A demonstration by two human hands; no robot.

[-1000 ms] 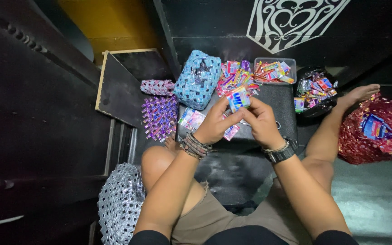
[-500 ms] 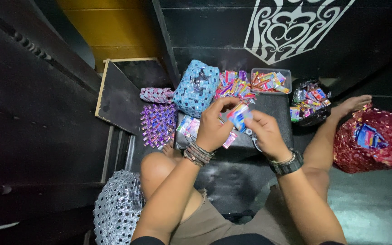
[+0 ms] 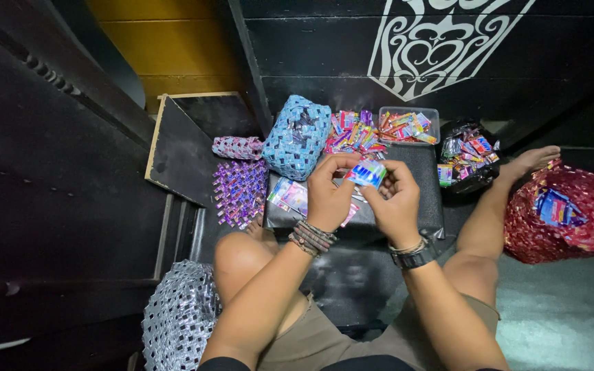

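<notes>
Setting: black panelled wall (image 3: 324, 55) with a white ornamental motif (image 3: 441, 41); dark floor (image 3: 558, 316). Person seated, legs spread around a black cushioned pad (image 3: 421, 172).

Large woven items: red woven bag (image 3: 572, 213) at far right beside the foot; silver woven bag (image 3: 180, 316) at lower left; blue woven bag (image 3: 297, 137) upright behind the pad; purple woven mat (image 3: 240, 191) flat just left of the pad.

Wrapper stock: loose pile (image 3: 352, 134), clear tray (image 3: 407, 125), black bag (image 3: 467, 154), all filled with coloured wrappers.

Left hand (image 3: 328, 196): fingers curled, pinching the left edge of a small blue-and-white wrapper piece (image 3: 366, 173). Right hand (image 3: 397, 203): likewise curled, gripping its right edge. Piece held above the pad, between both hands.
</notes>
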